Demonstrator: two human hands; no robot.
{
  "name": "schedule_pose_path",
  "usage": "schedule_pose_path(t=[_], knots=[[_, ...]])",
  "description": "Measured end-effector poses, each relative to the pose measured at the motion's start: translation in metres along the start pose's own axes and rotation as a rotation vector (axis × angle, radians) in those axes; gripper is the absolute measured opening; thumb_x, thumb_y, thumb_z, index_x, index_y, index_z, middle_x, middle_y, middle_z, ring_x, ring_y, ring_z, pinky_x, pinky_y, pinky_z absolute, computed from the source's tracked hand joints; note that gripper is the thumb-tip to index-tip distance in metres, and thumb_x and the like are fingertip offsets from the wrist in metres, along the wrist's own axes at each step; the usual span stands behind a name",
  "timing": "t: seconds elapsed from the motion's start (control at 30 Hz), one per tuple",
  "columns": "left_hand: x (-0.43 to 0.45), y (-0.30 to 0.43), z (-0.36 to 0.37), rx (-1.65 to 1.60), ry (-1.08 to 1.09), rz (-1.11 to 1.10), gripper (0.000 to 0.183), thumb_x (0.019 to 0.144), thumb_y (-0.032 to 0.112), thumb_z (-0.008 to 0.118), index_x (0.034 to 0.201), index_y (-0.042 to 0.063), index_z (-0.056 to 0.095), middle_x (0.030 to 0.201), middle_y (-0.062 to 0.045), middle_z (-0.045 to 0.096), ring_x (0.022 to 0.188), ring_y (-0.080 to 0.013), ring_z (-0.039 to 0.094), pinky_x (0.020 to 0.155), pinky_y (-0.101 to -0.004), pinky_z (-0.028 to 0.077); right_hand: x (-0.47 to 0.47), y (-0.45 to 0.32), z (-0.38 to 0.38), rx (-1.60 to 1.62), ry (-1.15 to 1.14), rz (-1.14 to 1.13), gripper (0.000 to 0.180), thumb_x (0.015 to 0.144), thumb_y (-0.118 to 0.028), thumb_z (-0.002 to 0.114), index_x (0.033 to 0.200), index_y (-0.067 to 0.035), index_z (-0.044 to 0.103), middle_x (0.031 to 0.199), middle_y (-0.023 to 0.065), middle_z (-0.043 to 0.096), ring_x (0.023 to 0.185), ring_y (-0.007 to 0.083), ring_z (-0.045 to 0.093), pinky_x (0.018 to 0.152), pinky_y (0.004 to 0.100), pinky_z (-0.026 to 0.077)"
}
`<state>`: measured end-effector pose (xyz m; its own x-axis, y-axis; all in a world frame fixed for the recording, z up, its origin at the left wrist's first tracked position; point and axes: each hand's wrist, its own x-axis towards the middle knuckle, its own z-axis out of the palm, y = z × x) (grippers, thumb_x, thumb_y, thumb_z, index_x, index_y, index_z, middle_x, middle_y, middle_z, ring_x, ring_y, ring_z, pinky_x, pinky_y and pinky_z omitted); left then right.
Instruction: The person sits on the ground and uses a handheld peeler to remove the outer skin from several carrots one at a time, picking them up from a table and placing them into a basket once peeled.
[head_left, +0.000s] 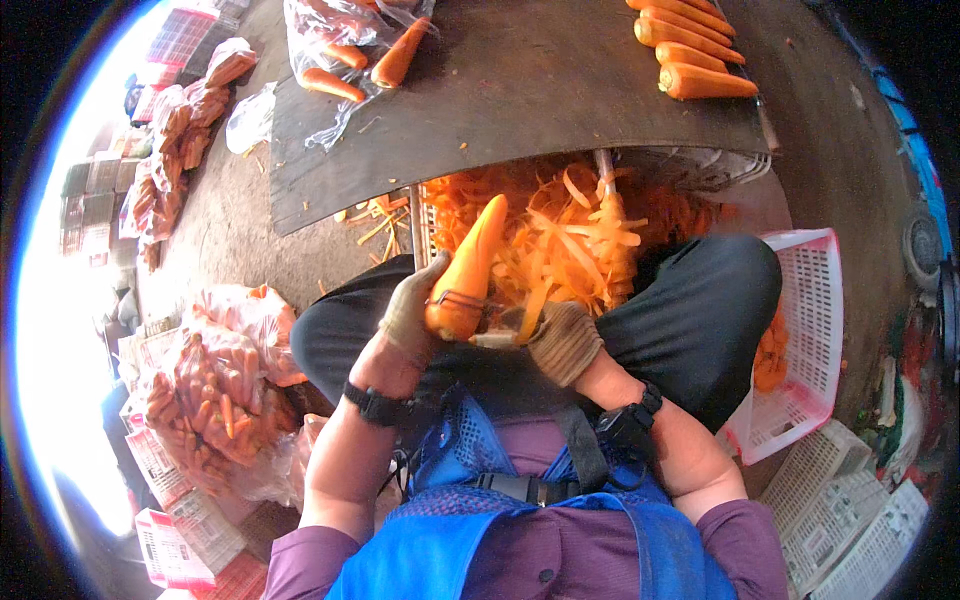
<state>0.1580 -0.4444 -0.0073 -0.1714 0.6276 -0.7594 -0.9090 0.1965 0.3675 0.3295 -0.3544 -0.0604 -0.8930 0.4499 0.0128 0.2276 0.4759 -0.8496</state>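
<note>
My gloved left hand (411, 304) holds a large carrot (474, 259), its thick end down and its tip pointing up and away from me. In my gloved right hand (566, 339) is a vegetable peeler (499, 340), with its blade end against the lower part of the carrot. A strip of peel (535, 309) hangs at the right hand's fingers. Just beyond my hands, a heap of carrot peelings (574, 247) fills the space between my knees, partly under the table board.
A dark board (525, 97) spans the front. Peeled carrots (701, 80) line its right edge; bagged carrots (349, 56) lie at its left. Sacks of carrots (225, 390) stand left of me. A white-and-pink plastic crate (810, 330) with orange contents sits to my right.
</note>
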Motion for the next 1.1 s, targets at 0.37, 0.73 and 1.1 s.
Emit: schedule_pose_path(t=[0.37,0.73,1.1], knots=[[-0.107,-0.026,0.015,0.05,0.315,-0.067,0.056,0.087,0.047,0.052,0.112,-0.003,0.051,0.086,-0.019,0.061,0.066,-0.029,0.06,0.059,-0.0355,0.051,0.015,0.021,0.011,-0.157,-0.161,0.254,0.031,0.08,-0.038,0.057,0.086,-0.008,0.065,0.078,0.0188,0.064,0.077,0.037,0.063,0.068,0.0439,0.051],[-0.032,-0.007,-0.026,0.056,0.17,0.071,0.048,0.091,0.043,0.048,0.114,0.001,0.051,0.092,-0.013,0.063,0.077,-0.0254,0.063,0.068,-0.0341,0.053,0.016,-0.007,-0.019,0.165,-0.017,0.362,0.052,0.092,-0.047,0.045,0.08,0.001,0.059,0.066,0.0223,0.055,0.064,0.0397,0.055,0.057,0.0406,0.044],[0.039,0.01,-0.023,-0.185,-0.126,-0.09,0.044,0.09,0.039,0.05,0.113,0.002,0.047,0.095,-0.015,0.059,0.076,-0.027,0.061,0.073,-0.0444,0.052,0.007,-0.004,-0.009,0.023,-0.055,0.194,0.039,0.091,-0.036,0.049,0.083,-0.001,0.062,0.072,0.0217,0.06,0.07,0.0377,0.06,0.058,0.0401,0.046]])
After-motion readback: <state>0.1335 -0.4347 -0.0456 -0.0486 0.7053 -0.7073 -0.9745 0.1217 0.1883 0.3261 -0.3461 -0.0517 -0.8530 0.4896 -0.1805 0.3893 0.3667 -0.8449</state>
